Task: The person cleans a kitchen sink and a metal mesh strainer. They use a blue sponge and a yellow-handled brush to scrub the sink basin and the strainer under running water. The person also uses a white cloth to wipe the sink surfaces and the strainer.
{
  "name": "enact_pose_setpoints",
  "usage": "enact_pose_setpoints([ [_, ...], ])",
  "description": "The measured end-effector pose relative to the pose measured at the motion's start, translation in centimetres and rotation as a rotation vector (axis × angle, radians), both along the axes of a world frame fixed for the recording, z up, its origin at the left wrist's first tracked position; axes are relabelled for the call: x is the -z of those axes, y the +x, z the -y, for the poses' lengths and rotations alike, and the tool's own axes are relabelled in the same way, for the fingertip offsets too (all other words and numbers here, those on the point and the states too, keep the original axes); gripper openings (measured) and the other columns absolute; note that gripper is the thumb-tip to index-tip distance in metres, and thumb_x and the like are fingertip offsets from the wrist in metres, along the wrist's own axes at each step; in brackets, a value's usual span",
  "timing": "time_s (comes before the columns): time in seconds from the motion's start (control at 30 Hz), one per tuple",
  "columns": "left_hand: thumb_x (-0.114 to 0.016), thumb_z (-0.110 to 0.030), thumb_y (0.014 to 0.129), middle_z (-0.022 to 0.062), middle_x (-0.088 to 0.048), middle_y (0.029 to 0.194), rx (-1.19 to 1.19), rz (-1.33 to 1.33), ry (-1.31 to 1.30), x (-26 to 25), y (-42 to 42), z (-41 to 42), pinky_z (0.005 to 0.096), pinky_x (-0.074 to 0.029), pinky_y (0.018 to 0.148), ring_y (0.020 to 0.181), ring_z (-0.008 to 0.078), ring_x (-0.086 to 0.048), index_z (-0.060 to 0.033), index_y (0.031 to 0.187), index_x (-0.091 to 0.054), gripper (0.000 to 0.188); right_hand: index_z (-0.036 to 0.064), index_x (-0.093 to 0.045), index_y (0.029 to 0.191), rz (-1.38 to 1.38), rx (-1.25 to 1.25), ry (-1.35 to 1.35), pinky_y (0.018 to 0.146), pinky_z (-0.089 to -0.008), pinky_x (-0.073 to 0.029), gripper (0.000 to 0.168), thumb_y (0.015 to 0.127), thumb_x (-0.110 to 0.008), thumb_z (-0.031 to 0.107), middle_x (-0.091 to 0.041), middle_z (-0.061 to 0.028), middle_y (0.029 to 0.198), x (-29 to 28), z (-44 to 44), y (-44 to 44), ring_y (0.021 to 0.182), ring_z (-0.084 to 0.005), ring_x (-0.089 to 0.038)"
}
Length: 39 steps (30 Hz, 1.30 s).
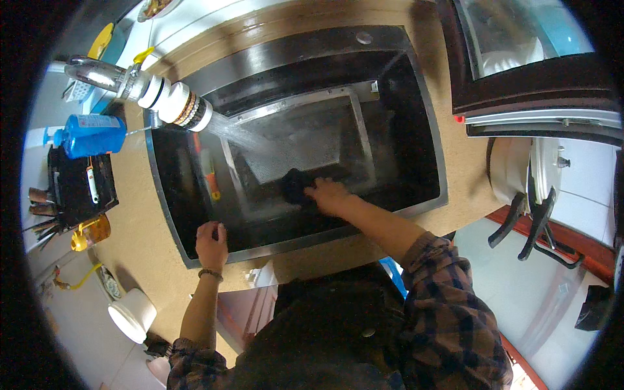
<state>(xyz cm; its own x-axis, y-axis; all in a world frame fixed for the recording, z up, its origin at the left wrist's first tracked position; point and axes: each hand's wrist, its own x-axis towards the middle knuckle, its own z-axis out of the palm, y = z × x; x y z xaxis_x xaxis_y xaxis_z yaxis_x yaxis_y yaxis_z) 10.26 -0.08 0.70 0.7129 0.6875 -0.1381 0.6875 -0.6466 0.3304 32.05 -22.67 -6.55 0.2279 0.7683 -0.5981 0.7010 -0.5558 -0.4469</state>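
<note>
In front of me is a black sink (297,258) with a metal-framed mesh panel (292,163) lying in its basin. My right hand (332,196) grips a dark cloth (294,188) over the near part of the panel. Water sprays from the faucet head (201,115) at the upper left onto the mesh. My left hand (212,246) is at the sink's near left rim with its fingers curled; whether they hold anything is hidden. A tool with a red and orange handle (212,186) lies in the basin, left of the panel.
Left of the sink stand a blue pump bottle (95,135), a black holder (83,183), an amber bottle with a yellow cap (92,232) and a white tub (132,314). Pans with black handles (536,224) are at the right, below a dark-framed glass door (526,78).
</note>
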Motion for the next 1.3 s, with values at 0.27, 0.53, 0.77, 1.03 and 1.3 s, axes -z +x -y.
enact_pose_setpoints([
  [0.27, -0.055, -0.016, 0.078, 0.0127, -0.057, 0.084, 0.085, 0.067, 0.033, 0.1, -0.1, -0.3, 0.0368, -0.044, 0.071, 0.081, 0.0301, -0.054, -0.0025, 0.081, -0.058, 0.014, 0.018, -0.044, 0.117, -0.025, 0.018, -0.052, 0.076, -0.0427, -0.045, 0.048, 0.072, -0.058, 0.010, -0.044, -0.0171, 0.108, 1.5, -0.3, -0.3, 0.099, -0.0354, -0.047],
  [0.53, -0.055, -0.017, 0.079, 0.0123, -0.057, 0.084, 0.094, 0.073, 0.047, 0.3, -0.4, -0.4, 0.0358, -0.045, 0.070, 0.079, 0.0298, -0.055, -0.0025, 0.081, -0.057, 0.015, 0.017, -0.041, 0.121, -0.058, 0.004, -0.025, 0.080, -0.0438, -0.043, 0.050, 0.073, -0.057, 0.014, -0.044, -0.0161, 0.110, 0.9, 0.5, 0.2, 0.101, -0.0355, -0.046],
  [0.77, -0.055, -0.020, 0.078, 0.0119, -0.058, 0.086, 0.059, 0.069, 0.059, 0.0, -0.3, -0.2, 0.0361, -0.046, 0.070, 0.080, 0.0286, -0.055, -0.0028, 0.081, -0.058, 0.017, 0.009, -0.047, 0.113, -0.068, 0.190, 0.116, 0.083, -0.0419, -0.041, 0.039, 0.076, -0.055, 0.017, -0.048, -0.0182, 0.110, -1.2, 1.4, 2.0, 0.102, -0.0345, -0.047],
  [1.03, -0.056, -0.022, 0.078, 0.0121, -0.058, 0.086, 0.010, 0.052, 0.047, 0.0, -0.2, -0.2, 0.0364, -0.046, 0.072, 0.083, 0.0286, -0.055, -0.0033, 0.081, -0.059, 0.019, 0.002, -0.049, 0.105, 0.279, 0.677, 0.470, 0.083, -0.0408, -0.040, 0.035, 0.078, -0.056, 0.022, -0.051, -0.0200, 0.102, -1.4, 2.4, 7.7, 0.099, -0.0364, -0.047],
  [1.3, -0.058, -0.020, 0.076, 0.0122, -0.059, 0.086, 0.016, 0.082, 0.052, -0.3, 0.1, -0.2, 0.0365, -0.046, 0.070, 0.080, 0.0289, -0.056, -0.0040, 0.080, -0.059, 0.016, 0.011, -0.048, 0.111, 0.402, 0.229, 0.391, 0.083, -0.0435, -0.038, 0.040, 0.072, -0.056, 0.009, -0.041, -0.0218, 0.110, 3.5, -4.0, 2.2, 0.100, -0.0416, -0.041],
])
